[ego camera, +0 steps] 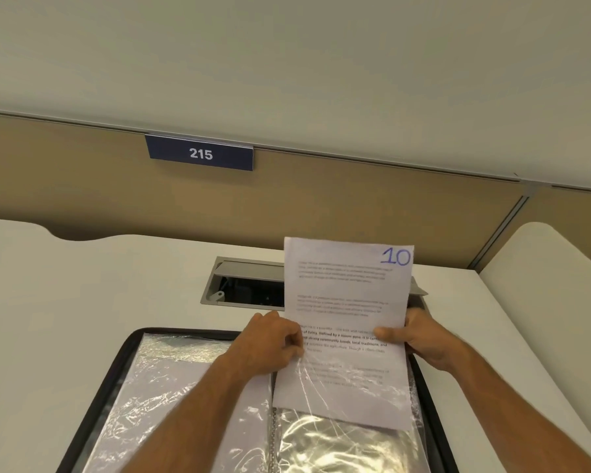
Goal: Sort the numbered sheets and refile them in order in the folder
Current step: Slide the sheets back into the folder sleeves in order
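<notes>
- A sheet marked "10" point(347, 322) is held upright-tilted over the right half of an open black-edged folder point(123, 353), which lies at the near edge of the desk point(65, 285).
- The lower part of the sheet is seen inside a clear plastic sleeve point(355, 397); the upper part, with the number, stands free above it.
- The sheet's left edge, together with the sleeve's mouth, is pinched by the left hand point(273, 339), fingers curled.
- The right edge is gripped by the right hand point(413, 336), thumb laid across the printed face.
- Sleeves with pale sheets inside are visible on the folder's left half point(171, 377); their numbers cannot be read.
- Judged stage: sheet 10 is part-way in its sleeve, so the refiling is probably well advanced; how many sheets remain cannot be told.
- A recessed cable hatch point(246, 281) lies behind the folder, and a plate reading "215" point(201, 153) is fixed to the partition.
</notes>
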Demonstrator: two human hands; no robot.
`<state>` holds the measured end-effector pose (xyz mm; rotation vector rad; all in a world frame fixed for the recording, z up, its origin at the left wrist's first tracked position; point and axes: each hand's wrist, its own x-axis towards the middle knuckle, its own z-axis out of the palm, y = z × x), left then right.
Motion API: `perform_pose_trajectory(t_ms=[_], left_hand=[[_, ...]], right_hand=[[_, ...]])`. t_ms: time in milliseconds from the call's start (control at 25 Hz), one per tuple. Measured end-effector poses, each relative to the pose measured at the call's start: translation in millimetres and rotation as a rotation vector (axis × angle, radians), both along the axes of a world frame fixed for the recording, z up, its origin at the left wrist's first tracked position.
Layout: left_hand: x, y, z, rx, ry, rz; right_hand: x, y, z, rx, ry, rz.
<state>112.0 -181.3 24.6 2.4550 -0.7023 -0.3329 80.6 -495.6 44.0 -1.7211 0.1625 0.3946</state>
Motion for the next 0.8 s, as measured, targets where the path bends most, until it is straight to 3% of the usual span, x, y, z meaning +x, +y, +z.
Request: perform_pose_trajectory(t_ms=[80,240,440,600,800], left_hand=[[-2.7,-2.8,0.6,-0.004,0.023,0.015],[-5.3,-6.2,-0.5,-0.017,0.035,0.054],[-8.5,-9.6,0.9,-0.017,-0.040,0.071],[-10.2,-11.4,1.0,-0.011,-0.042,0.089],[-11.5,-13.3,0.8,0.029,-0.042,0.107]], right_hand=[[-1.4,6.8,-0.1,-0.033,0.039,0.026],[-1.5,17.7,-3.8,-0.028,0.002,-0.138],[-3.9,8.0,-2.4,-0.216,0.203,0.123],[-2.5,17.0,-3.5,-0.119,0.122,-0.124],[-2.1,8.5,-0.8,-0.428,0.294,0.097]])
